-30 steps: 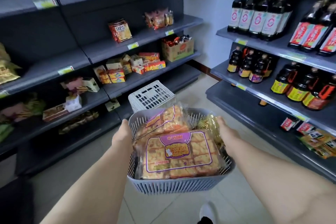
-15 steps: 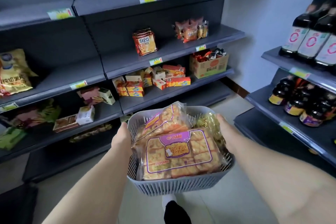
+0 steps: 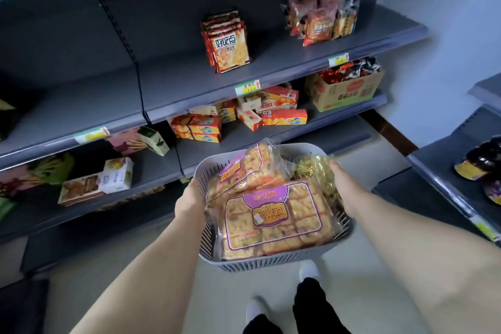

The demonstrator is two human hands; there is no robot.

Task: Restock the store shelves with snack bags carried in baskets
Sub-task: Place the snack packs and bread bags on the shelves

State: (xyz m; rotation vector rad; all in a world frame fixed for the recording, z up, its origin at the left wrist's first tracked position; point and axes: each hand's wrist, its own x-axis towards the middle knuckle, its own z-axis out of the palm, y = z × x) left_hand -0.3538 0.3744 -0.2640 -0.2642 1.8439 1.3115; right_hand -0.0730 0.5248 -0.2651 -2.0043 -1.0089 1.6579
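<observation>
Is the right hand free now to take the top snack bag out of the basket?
Probably not yet. The right hand grips the basket rim, as the left hand does opposite. Nothing covers the top snack bag, but letting go would leave one hand carrying the load.

A grey shelf (image 3: 189, 81) at 12 o'clock bears red cracker bags (image 3: 230, 43); toward 1 o'clock, on the same shelf, stand orange snack packets (image 3: 321, 19).

I've turned left and stepped closer: the snack shelves (image 3: 271, 73) now fill the frame, and the bottles (image 3: 482, 160) have slid to the right edge.
</observation>
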